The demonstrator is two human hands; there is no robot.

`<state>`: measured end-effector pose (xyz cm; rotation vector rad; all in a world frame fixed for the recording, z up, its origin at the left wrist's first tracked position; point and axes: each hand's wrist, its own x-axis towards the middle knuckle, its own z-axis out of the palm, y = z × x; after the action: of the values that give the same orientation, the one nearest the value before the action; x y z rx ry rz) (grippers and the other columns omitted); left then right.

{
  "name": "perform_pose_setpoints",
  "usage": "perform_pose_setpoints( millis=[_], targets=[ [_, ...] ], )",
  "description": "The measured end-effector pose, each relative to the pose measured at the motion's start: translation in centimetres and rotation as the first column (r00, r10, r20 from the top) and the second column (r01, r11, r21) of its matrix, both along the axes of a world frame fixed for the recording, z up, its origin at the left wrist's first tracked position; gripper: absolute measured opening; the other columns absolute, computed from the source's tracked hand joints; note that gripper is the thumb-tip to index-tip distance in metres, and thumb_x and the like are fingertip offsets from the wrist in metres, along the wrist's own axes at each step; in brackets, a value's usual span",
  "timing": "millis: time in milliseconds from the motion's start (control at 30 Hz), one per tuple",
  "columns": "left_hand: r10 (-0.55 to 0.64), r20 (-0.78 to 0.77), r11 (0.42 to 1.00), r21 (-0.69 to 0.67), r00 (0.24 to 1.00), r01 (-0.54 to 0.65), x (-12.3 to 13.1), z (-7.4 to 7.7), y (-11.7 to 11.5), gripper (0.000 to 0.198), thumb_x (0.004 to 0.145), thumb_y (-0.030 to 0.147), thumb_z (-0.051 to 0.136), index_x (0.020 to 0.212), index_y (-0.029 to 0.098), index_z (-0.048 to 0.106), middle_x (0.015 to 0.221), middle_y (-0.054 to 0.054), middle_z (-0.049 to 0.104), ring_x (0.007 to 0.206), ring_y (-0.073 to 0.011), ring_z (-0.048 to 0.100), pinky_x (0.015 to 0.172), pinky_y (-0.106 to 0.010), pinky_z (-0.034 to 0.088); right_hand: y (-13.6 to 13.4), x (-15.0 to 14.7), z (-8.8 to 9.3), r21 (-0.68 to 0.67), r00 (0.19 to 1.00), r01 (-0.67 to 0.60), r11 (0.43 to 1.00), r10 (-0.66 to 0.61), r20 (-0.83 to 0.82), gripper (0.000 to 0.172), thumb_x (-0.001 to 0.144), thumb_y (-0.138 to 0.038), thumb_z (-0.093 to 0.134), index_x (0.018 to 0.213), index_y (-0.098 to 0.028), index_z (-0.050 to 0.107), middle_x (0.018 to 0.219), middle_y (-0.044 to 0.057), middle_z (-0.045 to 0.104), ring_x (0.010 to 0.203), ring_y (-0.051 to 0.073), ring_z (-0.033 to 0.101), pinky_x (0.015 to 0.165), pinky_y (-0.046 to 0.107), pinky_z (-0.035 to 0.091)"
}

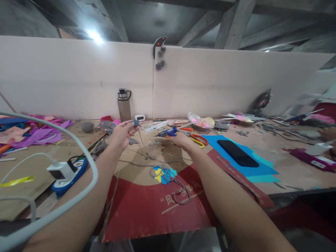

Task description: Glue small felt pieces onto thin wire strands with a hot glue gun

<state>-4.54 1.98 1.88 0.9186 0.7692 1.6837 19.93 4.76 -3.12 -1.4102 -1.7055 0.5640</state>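
Note:
My left hand [123, 133] is raised over the table, its fingertips pinched on a small blue-grey piece [135, 122] with a grey cord [141, 138] hanging from it. My right hand [180, 139] reaches to a blue glue gun [168, 132] and its fingers are closed at the gun's near end. Below and between the hands, blue, yellow and turquoise paper shapes [165, 175] lie on the red and brown cardboard [147, 213], with loops of grey cord over them.
Orange and yellow scissors [199, 139] lie right of my right hand. A black phone [237, 153] rests on blue sheets [262, 170]. A bottle [124, 108] stands at the back. A power strip [69, 178] and white cable [91, 168] are on the left; another person's hand [329, 134] is far right.

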Motion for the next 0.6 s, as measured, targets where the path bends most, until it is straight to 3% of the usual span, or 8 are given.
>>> perform_pose_setpoints(
  millis=[67, 133, 233, 300, 433, 600],
  targets=[
    [-0.002, -0.020, 1.000, 0.005, 1.000, 0.002, 0.0, -0.1, 0.0, 0.007, 0.067, 0.007, 0.065, 0.071, 0.009, 0.060, 0.075, -0.009, 0.068, 0.072, -0.0152, 0.067, 0.072, -0.026, 0.055, -0.3, -0.5, 0.9, -0.036, 0.995, 0.058, 0.998, -0.061, -0.079, 0.011, 0.063, -0.020, 0.057, 0.073, -0.018, 0.057, 0.059, 0.002, 0.059, 0.052, 0.014, 0.053, 0.048, 0.025, 0.041],
    [-0.009, -0.052, 1.000, 0.007, 0.999, 0.010, 0.1, -0.2, -0.1, 0.008, 0.066, 0.009, 0.066, 0.072, 0.008, 0.060, 0.075, -0.009, 0.068, 0.072, -0.0153, 0.067, 0.071, -0.026, 0.055, -1.1, -1.3, 2.0, -0.029, 0.974, 0.040, 0.999, -0.045, -0.221, 0.022, 0.066, -0.020, 0.052, 0.088, -0.018, 0.054, 0.073, 0.003, 0.060, 0.058, 0.014, 0.056, 0.051, 0.025, 0.045],
    [0.001, -0.100, 1.000, -0.011, 0.995, -0.002, 0.1, -0.4, -0.2, 0.013, 0.064, 0.012, 0.068, 0.075, 0.008, 0.062, 0.077, -0.009, 0.068, 0.069, -0.0151, 0.066, 0.068, -0.027, 0.055, -2.8, -3.0, 3.5, 0.104, 0.884, -0.130, 0.986, 0.163, -0.439, 0.033, 0.068, -0.019, 0.048, 0.101, -0.019, 0.048, 0.088, 0.003, 0.059, 0.067, 0.012, 0.059, 0.054, 0.024, 0.049],
    [0.025, -0.137, 0.999, -0.036, 0.990, -0.030, 0.1, -0.4, -0.3, 0.015, 0.064, 0.015, 0.069, 0.077, 0.009, 0.063, 0.078, -0.009, 0.068, 0.068, -0.0152, 0.066, 0.065, -0.027, 0.055, -3.9, -3.9, 4.2, 0.166, 0.833, -0.234, 0.958, 0.286, -0.474, 0.037, 0.069, -0.019, 0.047, 0.106, -0.019, 0.045, 0.092, 0.003, 0.059, 0.067, 0.011, 0.059, 0.052, 0.022, 0.049],
    [0.059, -0.156, 0.996, -0.062, 0.986, -0.069, 0.1, -0.3, -0.4, 0.014, 0.064, 0.017, 0.068, 0.076, 0.010, 0.064, 0.075, -0.007, 0.068, 0.068, -0.0156, 0.066, 0.063, -0.027, 0.055, -5.3, -4.7, 4.5, 0.206, 0.882, -0.280, 0.938, 0.335, -0.331, 0.039, 0.073, -0.021, 0.048, 0.112, -0.020, 0.046, 0.090, 0.003, 0.062, 0.060, 0.011, 0.055, 0.053, 0.024, 0.047],
    [0.062, -0.133, 0.997, -0.046, 0.989, -0.069, 0.1, -0.3, -0.4, 0.014, 0.064, 0.017, 0.069, 0.074, 0.010, 0.063, 0.073, -0.007, 0.067, 0.067, -0.0160, 0.066, 0.065, -0.029, 0.055, -5.7, -4.8, 4.4, 0.369, 0.948, -0.242, 0.897, 0.299, -0.106, 0.035, 0.079, -0.024, 0.048, 0.113, -0.018, 0.052, 0.103, 0.008, 0.062, 0.087, 0.019, 0.057, 0.082, 0.035, 0.046]
  ],
)
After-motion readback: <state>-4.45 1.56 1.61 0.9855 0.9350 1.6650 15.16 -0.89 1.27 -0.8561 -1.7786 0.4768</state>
